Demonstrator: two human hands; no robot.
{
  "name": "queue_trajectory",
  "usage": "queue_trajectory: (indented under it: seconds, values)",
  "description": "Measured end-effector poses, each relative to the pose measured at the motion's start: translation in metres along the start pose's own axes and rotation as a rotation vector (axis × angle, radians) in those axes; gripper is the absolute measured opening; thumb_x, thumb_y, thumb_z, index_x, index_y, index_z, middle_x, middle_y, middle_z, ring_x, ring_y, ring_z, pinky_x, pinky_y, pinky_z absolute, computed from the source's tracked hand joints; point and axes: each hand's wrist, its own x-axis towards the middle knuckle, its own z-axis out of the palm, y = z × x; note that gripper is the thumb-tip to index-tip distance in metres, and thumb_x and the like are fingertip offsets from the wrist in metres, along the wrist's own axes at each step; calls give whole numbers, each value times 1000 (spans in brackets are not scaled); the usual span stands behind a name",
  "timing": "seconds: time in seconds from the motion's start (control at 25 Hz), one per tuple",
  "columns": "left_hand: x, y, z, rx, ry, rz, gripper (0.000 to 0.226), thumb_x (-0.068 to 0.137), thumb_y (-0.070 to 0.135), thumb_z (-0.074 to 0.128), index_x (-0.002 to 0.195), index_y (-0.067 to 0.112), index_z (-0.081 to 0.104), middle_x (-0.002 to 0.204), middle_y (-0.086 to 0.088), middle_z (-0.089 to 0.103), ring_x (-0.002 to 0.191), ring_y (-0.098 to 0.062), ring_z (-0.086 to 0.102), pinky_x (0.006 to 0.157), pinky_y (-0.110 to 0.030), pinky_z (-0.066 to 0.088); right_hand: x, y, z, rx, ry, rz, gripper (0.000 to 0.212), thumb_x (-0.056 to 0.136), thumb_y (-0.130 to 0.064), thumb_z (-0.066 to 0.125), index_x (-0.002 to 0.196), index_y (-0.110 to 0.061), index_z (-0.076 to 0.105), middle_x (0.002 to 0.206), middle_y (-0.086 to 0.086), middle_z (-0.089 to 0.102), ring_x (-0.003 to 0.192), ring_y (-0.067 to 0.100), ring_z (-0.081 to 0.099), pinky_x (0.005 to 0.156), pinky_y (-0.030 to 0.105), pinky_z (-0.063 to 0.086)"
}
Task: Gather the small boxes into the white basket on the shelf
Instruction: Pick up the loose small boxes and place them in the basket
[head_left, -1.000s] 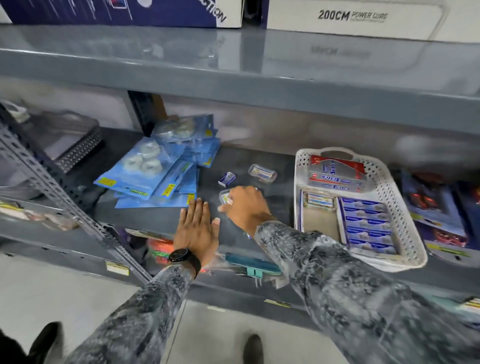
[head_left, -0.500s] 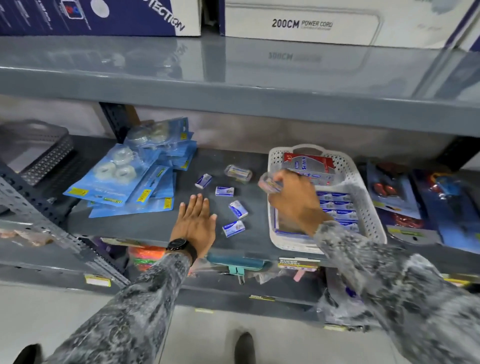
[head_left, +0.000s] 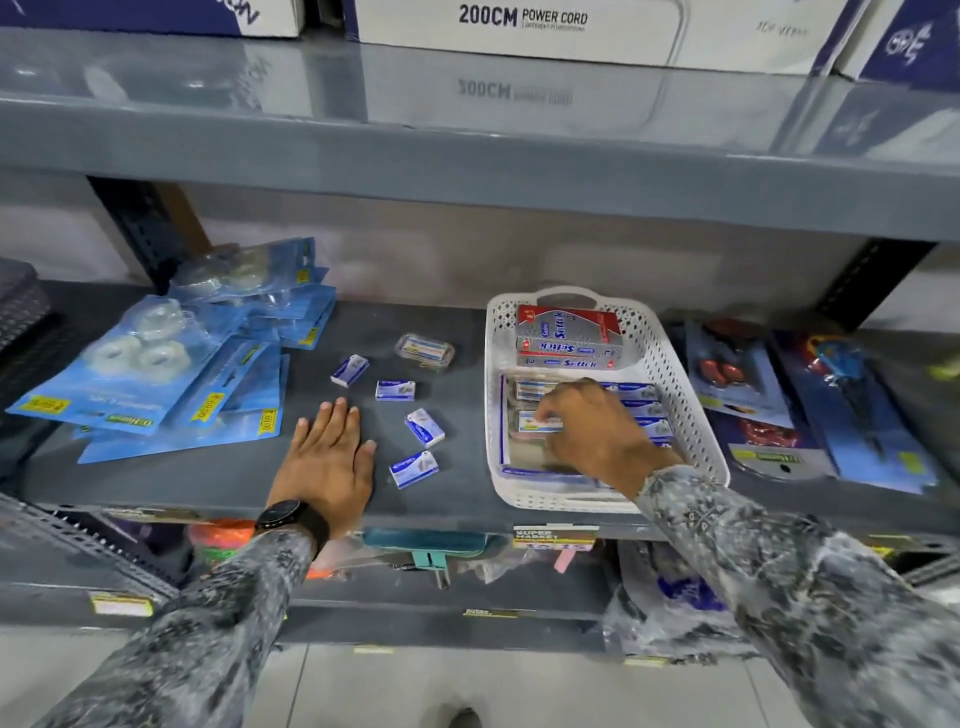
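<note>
Several small blue-and-white boxes lie loose on the grey shelf, among them one (head_left: 350, 370) at the back, one (head_left: 425, 427) in the middle and one (head_left: 414, 469) near the front edge. A clear plastic box (head_left: 424, 351) lies behind them. The white basket (head_left: 691, 395) stands to their right, holding red boxes (head_left: 569, 339) and rows of small boxes. My right hand (head_left: 597, 436) reaches inside the basket, fingers closed on a clear small box (head_left: 537, 422). My left hand (head_left: 327, 457) rests flat on the shelf, fingers apart, left of the loose boxes.
Blue tape packs (head_left: 156, 374) are piled at the shelf's left. Carded scissors packs (head_left: 810, 410) lie right of the basket. A shelf board (head_left: 467, 135) with power cord cartons hangs overhead. More goods sit on the shelf below (head_left: 431, 545).
My right hand picked a clear small box from the shelf, carried it right, and now holds it down inside the basket. My left hand stayed flat on the shelf.
</note>
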Motion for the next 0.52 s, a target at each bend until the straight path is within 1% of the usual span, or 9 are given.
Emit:
queue_trajectory:
  seconds: [0.08,0.12,0.2,0.28,0.32,0.36,0.44,0.52]
  values:
    - [0,1,0,1,-5,2,82,90,51,0,157,8,22,168,-8,13,157,-23,7,127,-41,2,0,1,4,4,1,16,42,81,-11,72,118,-29,70,130,4,64,120,26,58,104,38,48]
    - [1,1,0,2,-8,1,82,91,50,0,157,8,21,168,-8,12,157,-23,7,127,-41,1,0,0,4,45,23,23,38,80,-14,73,114,-29,73,127,2,67,117,24,61,103,37,50]
    - [0,3,0,7,-9,-7,78,93,49,2,158,9,18,169,-7,10,157,-22,4,127,-41,0,6,-13,-3,194,153,21,26,82,-17,70,106,-26,77,120,-1,72,109,22,66,103,35,51]
    - [0,2,0,9,-7,-12,76,94,48,4,158,10,17,169,-6,8,157,-21,2,127,-40,-1,25,-45,-9,307,307,-39,26,87,-12,65,108,-22,77,121,0,74,108,22,69,103,35,52]
    - [0,3,-1,9,-4,-5,75,94,47,5,158,10,17,169,-6,9,157,-21,3,127,-40,-1,38,-61,-10,323,334,-78,29,88,-11,63,111,-22,76,121,1,74,109,23,68,101,36,52]
    - [0,3,-1,5,3,0,75,94,47,5,158,10,18,169,-7,9,157,-21,3,127,-40,0,52,-79,-9,299,322,-124,31,87,-9,62,113,-21,75,119,3,74,108,25,68,97,36,53]
    - [0,3,-2,-4,14,7,76,94,47,4,158,9,19,169,-7,10,157,-22,5,127,-40,0,80,-109,-1,178,224,-204,37,86,-6,62,117,-22,72,119,6,72,107,29,67,90,35,53]
    - [-2,3,-1,5,24,10,80,91,48,-1,158,9,19,169,-7,11,157,-21,5,127,-40,0,103,-127,12,101,98,-236,45,84,-5,63,123,-25,70,126,7,69,113,31,65,92,34,52]
